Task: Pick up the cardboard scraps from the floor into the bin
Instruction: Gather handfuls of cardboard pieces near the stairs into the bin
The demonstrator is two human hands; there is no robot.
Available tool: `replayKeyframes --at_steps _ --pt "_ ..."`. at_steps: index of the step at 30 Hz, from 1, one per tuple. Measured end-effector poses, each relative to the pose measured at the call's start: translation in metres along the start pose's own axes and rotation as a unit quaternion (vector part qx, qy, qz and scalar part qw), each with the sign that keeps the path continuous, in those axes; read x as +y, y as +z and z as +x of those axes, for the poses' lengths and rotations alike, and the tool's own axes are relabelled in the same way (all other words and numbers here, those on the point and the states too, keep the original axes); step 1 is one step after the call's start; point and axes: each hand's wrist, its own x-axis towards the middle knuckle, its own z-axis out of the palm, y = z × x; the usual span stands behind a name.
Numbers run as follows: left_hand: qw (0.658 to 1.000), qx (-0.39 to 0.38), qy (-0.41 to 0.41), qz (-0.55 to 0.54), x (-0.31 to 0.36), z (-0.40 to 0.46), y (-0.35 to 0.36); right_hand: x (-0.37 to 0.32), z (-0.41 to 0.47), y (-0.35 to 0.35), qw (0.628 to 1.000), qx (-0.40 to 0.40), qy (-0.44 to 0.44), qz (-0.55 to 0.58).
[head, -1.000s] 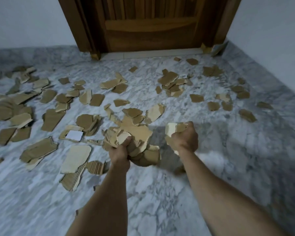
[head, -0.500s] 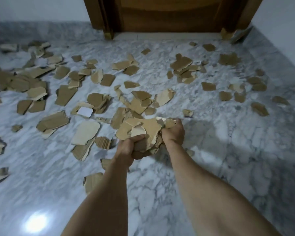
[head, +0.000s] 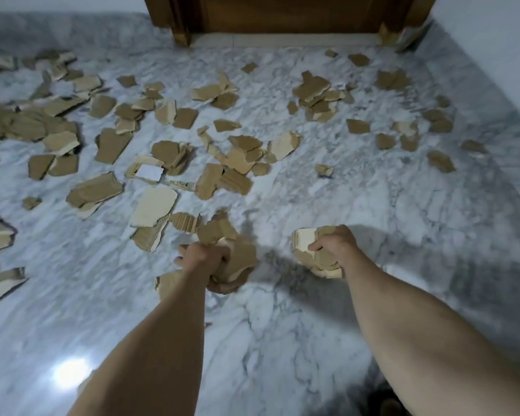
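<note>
Tons of cardboard scraps [head: 111, 145] are still lying all over the marble floor [head: 357, 211], bin nowhere in view. The hands, bunched together half a second ago, are now splitting apart, left hand [head: 203, 258] fingers clamped on a brown wad [head: 237, 259], right hand [head: 336, 244] gripping a paler stack [head: 305, 240], so probably heading off to dump them.

You are standing in a home's room: grey-veined marble floor [head: 282, 325], a wooden door [head: 288, 13] in its frame, plain white walls [head: 493, 31].
</note>
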Motion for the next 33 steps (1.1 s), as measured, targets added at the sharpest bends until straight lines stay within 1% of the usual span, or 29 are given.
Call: replayKeyframes --at_steps 1,2,4,6,8,10,13,15,17,19,21,23,27,30,31,33 --pt "0.998 0.022 0.022 0.046 -0.005 0.001 0.004 0.004 -0.001 0.006 1.000 0.012 -0.001 -0.005" --pt "0.996 0.029 0.043 0.067 -0.008 0.003 0.007 0.008 0.000 0.013 1.000 0.029 -0.007 -0.007" --pt "0.993 0.022 0.078 0.090 -0.006 0.010 0.011 0.011 0.002 0.023 0.998 0.065 -0.023 0.000" --pt "0.988 0.002 0.099 0.115 -0.002 0.017 0.011 0.009 0.004 0.028 0.997 0.073 -0.026 0.006" --pt "0.986 -0.005 0.107 0.130 -0.001 0.024 0.014 0.003 0.004 0.031 0.997 0.065 -0.028 -0.025" --pt "0.986 0.010 0.096 0.135 0.001 0.023 0.017 -0.004 0.003 0.034 0.996 0.051 -0.036 -0.065" --pt "0.988 0.031 0.063 0.136 0.003 0.018 0.019 -0.012 -0.001 0.042 0.996 0.026 -0.065 -0.053" --pt "0.988 0.023 0.066 0.140 0.005 0.018 0.018 -0.012 -0.003 0.049 0.996 0.012 -0.074 -0.053" --pt "0.990 0.007 0.084 0.112 0.005 0.023 0.019 -0.011 -0.004 0.055 0.997 0.013 -0.073 -0.031" --pt "0.993 -0.004 0.100 0.063 0.002 0.024 0.018 -0.009 -0.003 0.057 0.998 0.008 -0.065 0.001" --pt "0.994 -0.008 0.105 0.033 -0.002 0.023 0.017 -0.007 -0.002 0.059 0.997 -0.013 -0.051 0.048" --pt "0.995 -0.018 0.094 -0.014 -0.006 0.022 0.013 -0.008 -0.002 0.062 0.993 -0.043 -0.031 0.105" --pt "0.982 -0.041 0.045 -0.180 -0.017 0.014 -0.013 -0.026 -0.013 0.069 0.980 -0.089 -0.021 0.178" --pt "0.973 -0.020 0.023 -0.229 -0.044 0.000 -0.056 -0.054 -0.035 0.092 0.974 -0.156 -0.060 0.151" --pt "0.971 -0.005 0.011 -0.238 -0.059 -0.006 -0.071 -0.064 -0.046 0.105 0.972 -0.181 -0.085 0.125" --pt "0.969 0.028 -0.028 -0.243 -0.097 -0.021 -0.099 -0.080 -0.073 0.134 0.961 -0.237 -0.141 0.034"
